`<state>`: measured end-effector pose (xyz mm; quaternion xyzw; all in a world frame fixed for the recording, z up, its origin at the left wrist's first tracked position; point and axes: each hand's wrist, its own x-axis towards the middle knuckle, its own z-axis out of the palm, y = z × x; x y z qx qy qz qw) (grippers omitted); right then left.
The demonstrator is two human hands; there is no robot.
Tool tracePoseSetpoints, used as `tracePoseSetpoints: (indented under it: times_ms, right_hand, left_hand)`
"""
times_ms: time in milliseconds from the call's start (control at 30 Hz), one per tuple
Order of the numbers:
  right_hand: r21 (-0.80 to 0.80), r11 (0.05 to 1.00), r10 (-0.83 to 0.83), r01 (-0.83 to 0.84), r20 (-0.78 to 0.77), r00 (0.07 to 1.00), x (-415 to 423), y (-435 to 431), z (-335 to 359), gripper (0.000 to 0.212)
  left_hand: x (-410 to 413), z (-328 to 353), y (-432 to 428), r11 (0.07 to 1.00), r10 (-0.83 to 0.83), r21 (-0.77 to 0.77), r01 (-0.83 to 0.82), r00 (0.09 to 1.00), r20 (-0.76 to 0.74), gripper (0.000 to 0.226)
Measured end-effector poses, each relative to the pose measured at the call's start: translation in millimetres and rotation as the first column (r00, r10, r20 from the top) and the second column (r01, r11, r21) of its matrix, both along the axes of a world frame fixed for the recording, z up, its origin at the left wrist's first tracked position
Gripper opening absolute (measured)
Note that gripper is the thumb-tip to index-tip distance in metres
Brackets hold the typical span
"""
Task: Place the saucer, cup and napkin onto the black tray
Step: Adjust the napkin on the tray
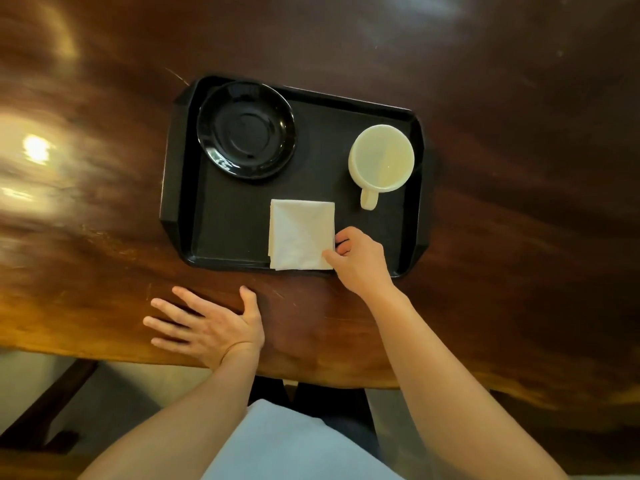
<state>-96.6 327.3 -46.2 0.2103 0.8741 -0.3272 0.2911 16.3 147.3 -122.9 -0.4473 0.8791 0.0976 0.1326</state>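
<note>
Tray (180,188) on the table (519,168), near its middle. On the tray: saucer (246,129) in the far left corner; cup (381,157) at the far right, well apart from the saucer, handle toward the near side; napkin (300,233) flat at the near edge, between the two and nearer than both, its near edge reaching the tray's rim. Right hand (360,261) just right of the napkin, fingertips touching its near right corner. Left hand (211,323) flat on the table, nearer than the tray, to the left.
</note>
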Motion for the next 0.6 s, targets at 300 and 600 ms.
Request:
tracePoseSetpoints:
  times_ms: [300, 600]
  right_hand:
    - [-0.058, 0.981, -0.186, 0.185, -0.017, 0.982, 0, 31, 24, 0.038]
    - [-0.13, 0.95, -0.287, 0.285, -0.004, 0.958, 9, 43, 29, 0.031]
  left_hand:
    - [-2, 3, 2, 1.0, -0.005, 0.013, 0.004, 0.999, 0.046, 0.106]
    - [-7, 18, 41, 0.99, -0.091, 0.117, 0.074, 0.985, 0.148, 0.106]
